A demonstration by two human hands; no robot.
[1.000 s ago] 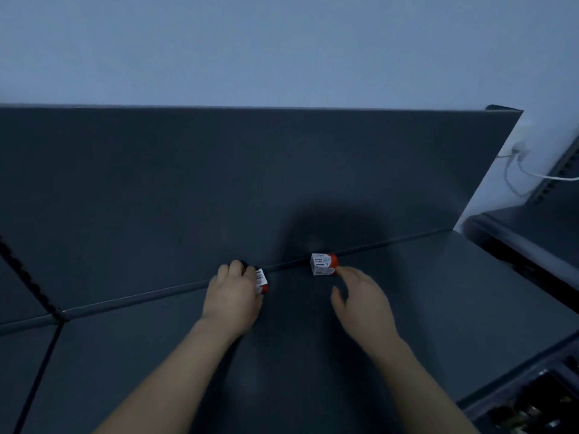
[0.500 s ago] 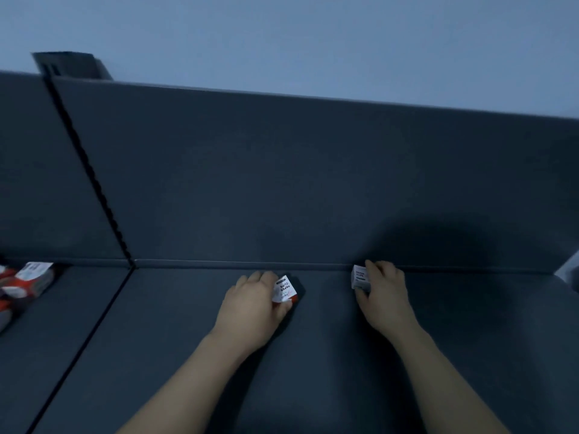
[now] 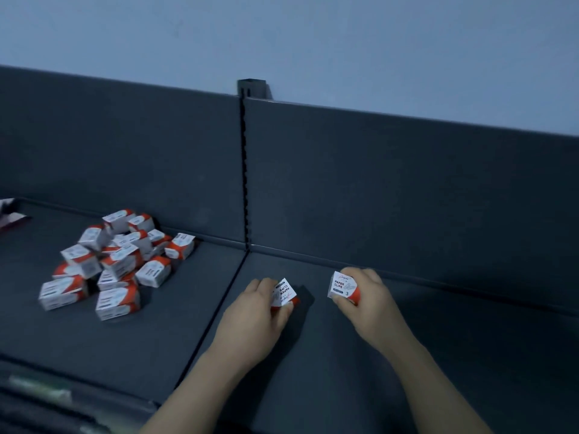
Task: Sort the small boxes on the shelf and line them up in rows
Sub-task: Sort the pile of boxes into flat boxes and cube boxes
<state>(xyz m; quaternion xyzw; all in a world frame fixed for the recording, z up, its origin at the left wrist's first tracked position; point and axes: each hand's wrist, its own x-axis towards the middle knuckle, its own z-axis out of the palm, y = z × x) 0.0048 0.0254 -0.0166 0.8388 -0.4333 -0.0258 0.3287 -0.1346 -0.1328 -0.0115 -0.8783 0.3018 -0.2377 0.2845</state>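
Note:
My left hand (image 3: 250, 314) grips a small white-and-red paper clip box (image 3: 284, 292) on the dark shelf board (image 3: 344, 355), just right of the seam between two boards. My right hand (image 3: 369, 299) holds a second such box (image 3: 342, 285), label facing me, close to the shelf's back panel. The two boxes are a short gap apart. On the left board lies a loose heap of several identical boxes (image 3: 116, 261), tumbled at all angles.
A slotted upright post (image 3: 244, 170) divides the dark back panel (image 3: 407, 198). A pale wall rises behind. Some packaging (image 3: 9, 214) shows at the far left edge. The shelf's front edge (image 3: 78, 399) runs along the lower left.
The view has swung left, bringing the heap of boxes into sight. Both hands have kept their boxes; the right one has lifted and turned its box so the label faces me.

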